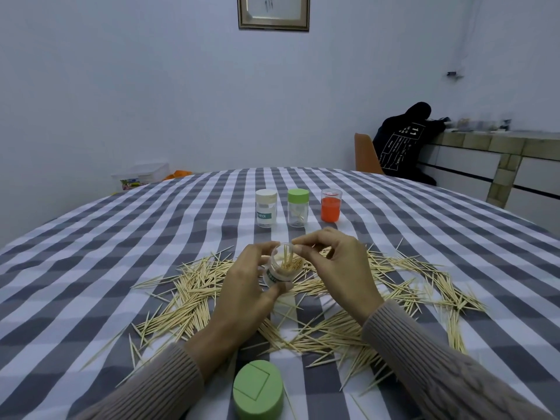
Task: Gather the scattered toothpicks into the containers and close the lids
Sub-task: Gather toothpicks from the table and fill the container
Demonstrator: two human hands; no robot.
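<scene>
Pale matt wooden toothpicks (194, 295) lie on the soft, wrinkled checked cloth (121, 237) covering the counter, around a clear glossy plastic jar (280, 268), with a smooth matt green plastic lid (258, 389) nearer than the jar and ribbed knit sleeves (424, 353) beside it.

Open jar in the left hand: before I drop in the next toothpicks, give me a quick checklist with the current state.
1. Left hand grips the open jar: ok.
2. Jar mouth clear, no lid on it: ok.
3. Room left in the jar: ok, toothpicks only partly fill it.
4. Right hand fingers at the jar mouth: ok; whether they pinch toothpicks: cannot tell.
5. Green lid within reach, near edge: ok.
6. Scattered toothpicks all gathered: not ok, many remain on the tablecloth.
</scene>
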